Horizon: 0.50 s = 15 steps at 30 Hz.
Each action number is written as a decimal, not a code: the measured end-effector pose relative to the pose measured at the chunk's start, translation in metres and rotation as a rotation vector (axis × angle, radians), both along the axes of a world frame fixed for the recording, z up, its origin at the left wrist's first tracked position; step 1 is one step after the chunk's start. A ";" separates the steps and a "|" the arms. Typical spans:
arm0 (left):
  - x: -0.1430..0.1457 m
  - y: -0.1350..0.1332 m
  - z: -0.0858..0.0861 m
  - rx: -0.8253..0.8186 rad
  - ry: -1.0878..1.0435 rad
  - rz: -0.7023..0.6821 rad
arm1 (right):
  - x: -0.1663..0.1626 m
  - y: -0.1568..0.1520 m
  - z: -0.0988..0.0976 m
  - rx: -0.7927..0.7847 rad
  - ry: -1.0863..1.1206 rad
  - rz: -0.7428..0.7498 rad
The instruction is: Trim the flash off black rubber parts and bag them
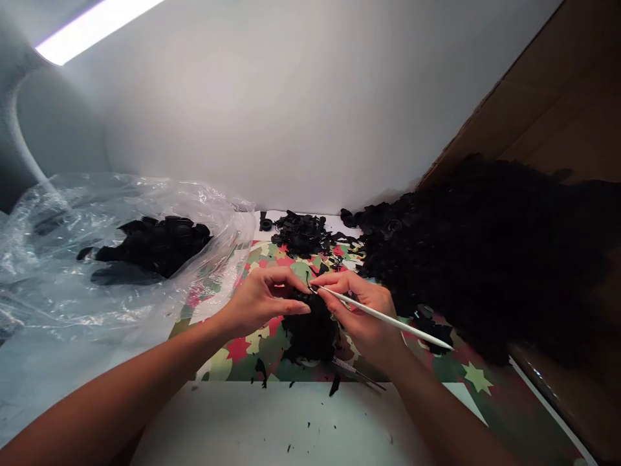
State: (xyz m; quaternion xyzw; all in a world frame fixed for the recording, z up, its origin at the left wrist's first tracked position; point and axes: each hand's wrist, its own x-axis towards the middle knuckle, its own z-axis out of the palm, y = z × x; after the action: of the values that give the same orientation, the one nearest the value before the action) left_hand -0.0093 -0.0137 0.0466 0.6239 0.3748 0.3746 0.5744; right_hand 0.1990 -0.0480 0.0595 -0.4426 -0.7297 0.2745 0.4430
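Note:
My right hand [361, 304] grips a slim white pen-like tool [388, 317] with a thin metal tip. The tip meets a small black piece [301, 299], rubber-like, pinched between the thumb and fingers of my left hand [266, 298]. Its exact shape is hard to make out against the dark pile behind it. Under both hands lies a heap of black scraps [310, 336] on a patterned sheet with stars [237, 349]. Metal tweezers [359, 373] rest just right of that heap, below my right wrist.
On the left, a clear plastic bag [63, 259] holds black ribbed parts [169, 243]. More black scraps [301, 232] are piled at the back. At right, a large mass of black pieces [485, 259] spills from a cardboard box [557, 116]. A lamp [97, 29] glows at upper left.

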 end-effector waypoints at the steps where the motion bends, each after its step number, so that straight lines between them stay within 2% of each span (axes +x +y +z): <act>1: 0.000 0.000 0.000 -0.002 -0.002 -0.006 | 0.000 0.000 0.000 -0.003 0.001 -0.017; 4: -0.002 0.001 -0.003 0.030 0.009 -0.035 | 0.002 0.003 -0.002 -0.006 -0.043 -0.080; 6: -0.002 0.000 -0.005 0.128 0.046 -0.052 | 0.006 0.006 -0.007 -0.024 -0.135 -0.131; 8: -0.002 -0.001 -0.007 0.338 0.151 -0.043 | 0.012 0.012 -0.013 -0.055 -0.265 -0.142; 11: -0.003 0.001 -0.006 0.764 0.445 0.040 | 0.022 0.025 -0.023 -0.080 -0.462 -0.111; 13: -0.009 0.006 0.000 0.986 0.634 0.132 | 0.030 0.037 -0.028 -0.101 -0.536 -0.081; 15: -0.024 0.012 0.014 1.112 0.779 0.264 | 0.039 0.048 -0.031 -0.075 -0.574 -0.059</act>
State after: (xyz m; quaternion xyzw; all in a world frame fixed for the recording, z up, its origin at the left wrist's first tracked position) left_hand -0.0337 -0.0013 0.0609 0.8639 0.3790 0.3266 -0.0576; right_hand 0.2382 0.0003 0.0286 -0.5390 -0.8015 0.1520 0.2097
